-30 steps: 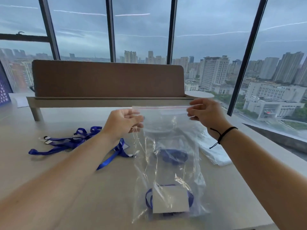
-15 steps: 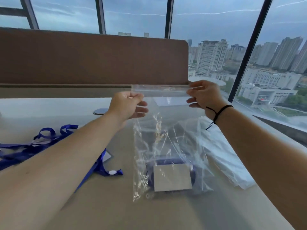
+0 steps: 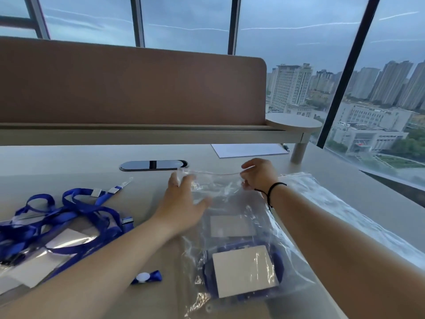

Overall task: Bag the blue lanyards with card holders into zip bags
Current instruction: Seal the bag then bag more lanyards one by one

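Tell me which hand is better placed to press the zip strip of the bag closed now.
Probably the left hand: its fingers lie flat and free on the bag near the strip's left end. The right hand pinches the strip's right end, so it can hold the bag steady on the desk.

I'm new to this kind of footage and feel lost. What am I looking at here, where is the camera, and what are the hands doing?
There is no machine here: a person wears a wide-angle camera on the head, so you look forward and down along both bare arms. On the desk lies a clear zip bag with a blue lanyard and card holder inside. The right hand pinches the bag's top edge; the left hand lies with fingers spread on its other top corner. To the left sits a pile of loose blue lanyards; to the right, spare clear bags. Beyond stand a brown desk divider and windows.
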`<state>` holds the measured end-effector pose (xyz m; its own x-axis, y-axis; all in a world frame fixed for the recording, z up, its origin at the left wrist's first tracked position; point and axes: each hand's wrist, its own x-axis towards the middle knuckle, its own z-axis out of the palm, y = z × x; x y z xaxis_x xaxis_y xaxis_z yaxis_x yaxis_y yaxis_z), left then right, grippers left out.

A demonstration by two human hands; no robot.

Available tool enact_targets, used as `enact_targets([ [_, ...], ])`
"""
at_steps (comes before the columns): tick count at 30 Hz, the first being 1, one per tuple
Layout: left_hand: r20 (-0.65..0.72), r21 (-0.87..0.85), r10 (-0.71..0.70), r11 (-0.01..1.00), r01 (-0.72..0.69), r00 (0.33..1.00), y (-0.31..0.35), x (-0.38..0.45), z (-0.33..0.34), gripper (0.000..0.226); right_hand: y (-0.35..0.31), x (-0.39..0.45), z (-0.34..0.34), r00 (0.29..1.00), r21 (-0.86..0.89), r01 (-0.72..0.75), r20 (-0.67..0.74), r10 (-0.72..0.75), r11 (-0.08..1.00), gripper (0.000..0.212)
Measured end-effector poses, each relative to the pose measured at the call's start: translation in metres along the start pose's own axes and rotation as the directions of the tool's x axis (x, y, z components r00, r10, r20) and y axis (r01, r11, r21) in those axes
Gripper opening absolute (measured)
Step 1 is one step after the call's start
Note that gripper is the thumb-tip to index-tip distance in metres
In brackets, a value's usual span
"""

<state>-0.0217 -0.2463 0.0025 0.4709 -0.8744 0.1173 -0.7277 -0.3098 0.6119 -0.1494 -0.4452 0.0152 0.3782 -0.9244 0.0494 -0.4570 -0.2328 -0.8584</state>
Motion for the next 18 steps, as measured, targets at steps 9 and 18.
enact_targets([
  [9,0.100,0.403,-0.004,0.915,-0.037,0.995,0.005,-0.022,0.011,0.087,-0.009,-0.033,-0.002,0.970,-0.432,0.221,0.007,-0.242,0.875,0.036],
  [18,0.030,0.344,-0.041,0.938,0.028,0.999,0.028,-0.040,0.005,0.086,0.012,-0.116,-0.019,0.860,-0.596,0.497,0.432,-0.270,0.630,0.049],
])
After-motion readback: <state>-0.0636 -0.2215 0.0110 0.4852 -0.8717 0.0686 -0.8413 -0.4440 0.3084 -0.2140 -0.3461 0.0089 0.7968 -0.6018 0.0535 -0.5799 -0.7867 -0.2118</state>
